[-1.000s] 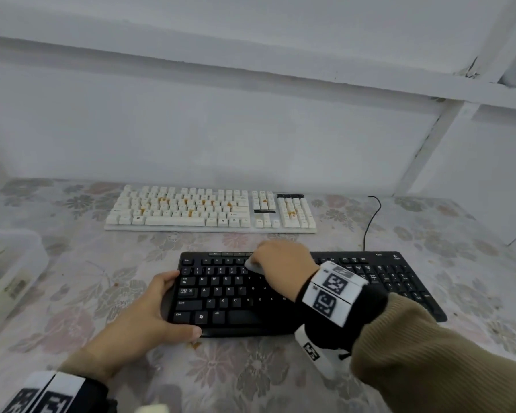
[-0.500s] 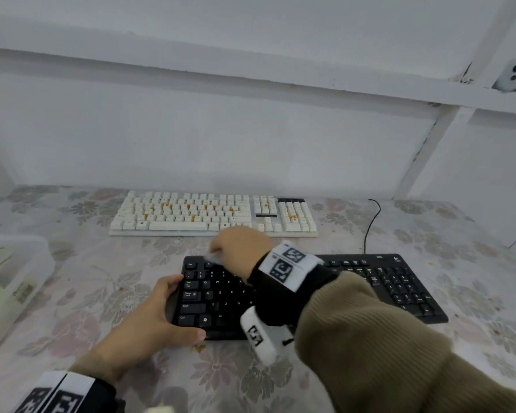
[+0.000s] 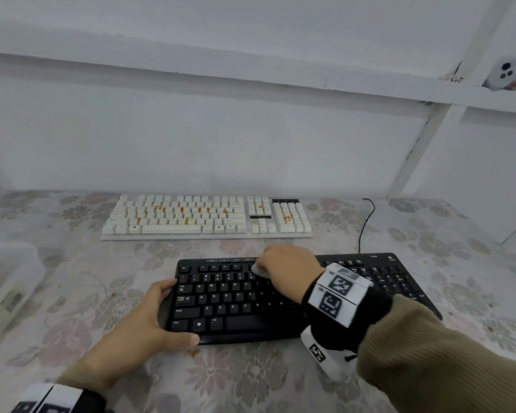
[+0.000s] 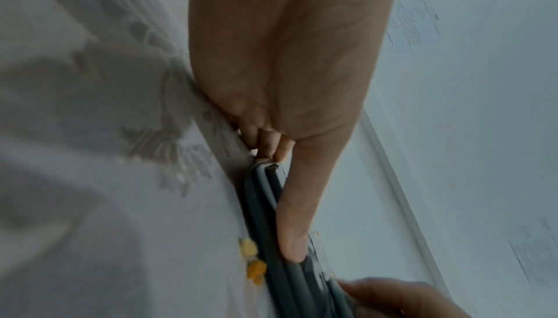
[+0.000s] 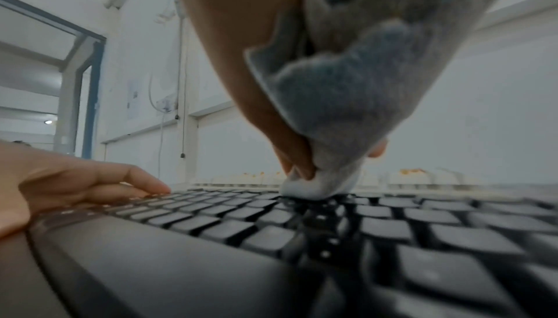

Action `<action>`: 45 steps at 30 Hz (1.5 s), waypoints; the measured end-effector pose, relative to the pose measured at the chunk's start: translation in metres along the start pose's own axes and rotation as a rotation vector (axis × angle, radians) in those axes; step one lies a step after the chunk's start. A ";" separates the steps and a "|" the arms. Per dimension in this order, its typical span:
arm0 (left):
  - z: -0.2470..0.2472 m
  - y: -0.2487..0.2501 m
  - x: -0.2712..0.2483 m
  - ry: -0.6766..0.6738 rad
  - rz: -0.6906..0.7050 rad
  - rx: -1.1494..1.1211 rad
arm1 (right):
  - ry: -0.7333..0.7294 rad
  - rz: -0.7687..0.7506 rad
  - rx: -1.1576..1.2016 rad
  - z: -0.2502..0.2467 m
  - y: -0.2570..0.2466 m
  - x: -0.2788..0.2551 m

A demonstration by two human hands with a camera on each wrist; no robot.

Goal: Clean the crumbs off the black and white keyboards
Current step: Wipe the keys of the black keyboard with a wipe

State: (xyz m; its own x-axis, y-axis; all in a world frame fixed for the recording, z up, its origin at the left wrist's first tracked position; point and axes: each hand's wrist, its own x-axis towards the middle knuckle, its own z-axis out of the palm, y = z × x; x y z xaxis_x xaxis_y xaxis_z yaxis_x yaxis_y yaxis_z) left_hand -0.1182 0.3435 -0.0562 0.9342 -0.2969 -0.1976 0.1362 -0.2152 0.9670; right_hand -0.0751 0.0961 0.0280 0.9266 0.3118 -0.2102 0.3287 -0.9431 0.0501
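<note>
The black keyboard point(image 3: 227, 305) lies near me on the flowered table. My left hand point(image 3: 149, 320) grips its left end, fingers curled over the left edge and thumb point(image 4: 299, 206) along the front edge point(image 4: 268, 239). My right hand point(image 3: 286, 269) holds a bunched grey-white cloth point(image 3: 259, 271) and presses it on the upper key rows; in the right wrist view the cloth point(image 5: 332, 108) touches the black keys point(image 5: 262, 213). The white keyboard point(image 3: 206, 217) lies behind, with orange crumbs point(image 3: 286, 219) among its keys.
A clear plastic box point(image 3: 3, 290) stands at the table's left edge. A black cable point(image 3: 367, 225) runs from the black keyboard toward the wall. Yellow-orange crumbs point(image 4: 252, 258) lie on the tablecloth by the keyboard's front left corner. A white wall closes the back.
My right hand with the cloth swept left across the top rows, then came back right toward the middle. My left hand has kept its hold on the keyboard's left end.
</note>
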 end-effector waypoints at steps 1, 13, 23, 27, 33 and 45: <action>0.000 0.000 0.001 0.000 -0.004 0.005 | -0.009 0.028 -0.008 -0.001 0.006 -0.003; 0.001 0.003 0.000 0.006 -0.034 -0.023 | 0.007 -0.154 0.152 -0.020 -0.066 0.054; 0.001 0.001 0.000 0.010 -0.017 -0.016 | 0.061 -0.146 0.005 0.010 -0.038 0.035; 0.001 0.003 0.000 -0.009 -0.019 -0.020 | 0.050 -0.043 0.022 0.010 0.002 0.011; 0.000 0.005 0.000 -0.002 -0.017 0.023 | 0.113 0.074 0.028 0.025 0.053 -0.013; 0.002 0.007 0.001 0.009 -0.012 0.036 | 0.032 0.536 -0.103 0.038 0.180 -0.060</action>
State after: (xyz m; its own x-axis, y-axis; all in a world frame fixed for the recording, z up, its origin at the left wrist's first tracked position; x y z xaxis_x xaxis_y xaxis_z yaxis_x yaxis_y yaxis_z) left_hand -0.1173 0.3401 -0.0496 0.9356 -0.2857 -0.2074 0.1355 -0.2517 0.9583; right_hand -0.0787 -0.0972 0.0130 0.9738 -0.2049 -0.0989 -0.1769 -0.9551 0.2376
